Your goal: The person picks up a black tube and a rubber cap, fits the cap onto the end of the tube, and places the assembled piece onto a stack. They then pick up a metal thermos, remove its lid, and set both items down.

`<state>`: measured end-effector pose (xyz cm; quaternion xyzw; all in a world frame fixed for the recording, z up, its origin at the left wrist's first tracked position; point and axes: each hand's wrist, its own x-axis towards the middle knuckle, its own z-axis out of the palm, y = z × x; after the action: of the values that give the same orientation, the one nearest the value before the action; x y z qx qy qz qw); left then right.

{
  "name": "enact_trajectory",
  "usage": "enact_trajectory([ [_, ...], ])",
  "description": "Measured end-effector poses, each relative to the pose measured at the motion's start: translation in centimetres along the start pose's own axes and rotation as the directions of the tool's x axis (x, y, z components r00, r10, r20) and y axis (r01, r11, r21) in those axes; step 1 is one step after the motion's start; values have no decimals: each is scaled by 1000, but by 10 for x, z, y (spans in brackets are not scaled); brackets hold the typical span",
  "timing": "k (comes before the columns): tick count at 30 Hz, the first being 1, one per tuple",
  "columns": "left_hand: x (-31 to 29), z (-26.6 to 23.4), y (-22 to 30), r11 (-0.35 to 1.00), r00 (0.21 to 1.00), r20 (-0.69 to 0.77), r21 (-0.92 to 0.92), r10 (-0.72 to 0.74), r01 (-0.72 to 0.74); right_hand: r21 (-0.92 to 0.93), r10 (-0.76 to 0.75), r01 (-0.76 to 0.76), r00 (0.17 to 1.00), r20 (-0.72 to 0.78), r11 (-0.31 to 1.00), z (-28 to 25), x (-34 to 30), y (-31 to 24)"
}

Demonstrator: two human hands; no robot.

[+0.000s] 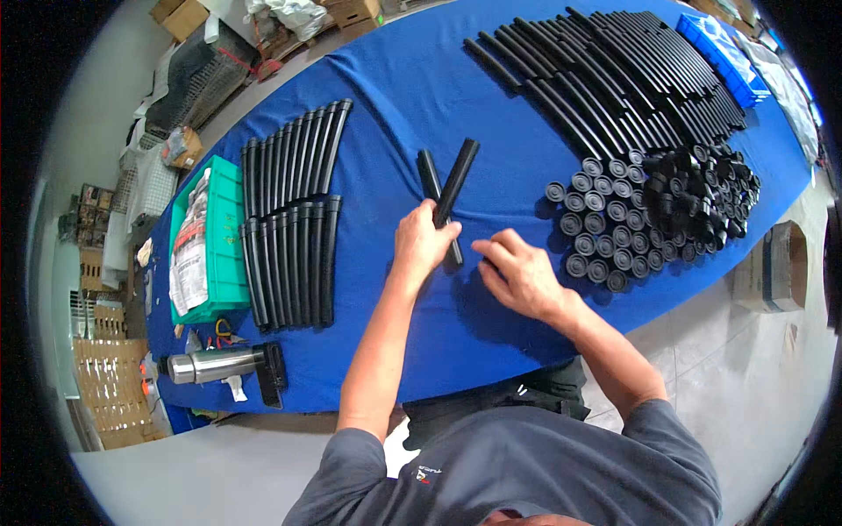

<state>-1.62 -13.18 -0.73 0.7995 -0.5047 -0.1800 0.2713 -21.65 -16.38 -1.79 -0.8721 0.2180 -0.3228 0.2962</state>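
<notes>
My left hand (421,235) is closed around the lower part of a black tube (458,175), which slants up and to the right. Under it another black tube (429,173) lies crosswise on the blue cloth, its near end showing beyond my left fingers. To the right of the tubes, my right hand (519,273) hovers with bent fingers set apart, and no object shows in it. Closest on its right is a cluster of round black caps (621,235), some flat in rows, others heaped.
A blue cloth (386,368) covers the table. Two rows of black tubes with end caps (289,237) lie left, beside a green crate (230,263). A steel flask (210,365) and a phone-like black slab (269,377) lie near. Many tubes (605,79) and a blue tray (715,57) occupy the far right.
</notes>
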Motion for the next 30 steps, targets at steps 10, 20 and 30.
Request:
enact_trajectory([
  [10, 107, 40, 31, 986, 994, 80, -146, -72, 83, 194, 108, -126, 989, 98, 973, -10, -8, -12],
  [20, -7, 5, -16, 122, 992, -9, -993, -122, 6, 559, 379, -358, 922, 83, 748, 4, -1, 13],
  [30, -118, 23, -43, -474, 934, 334, -807, 126, 352, 538, 289, -477, 870, 398, 695, 13, 20, 15],
])
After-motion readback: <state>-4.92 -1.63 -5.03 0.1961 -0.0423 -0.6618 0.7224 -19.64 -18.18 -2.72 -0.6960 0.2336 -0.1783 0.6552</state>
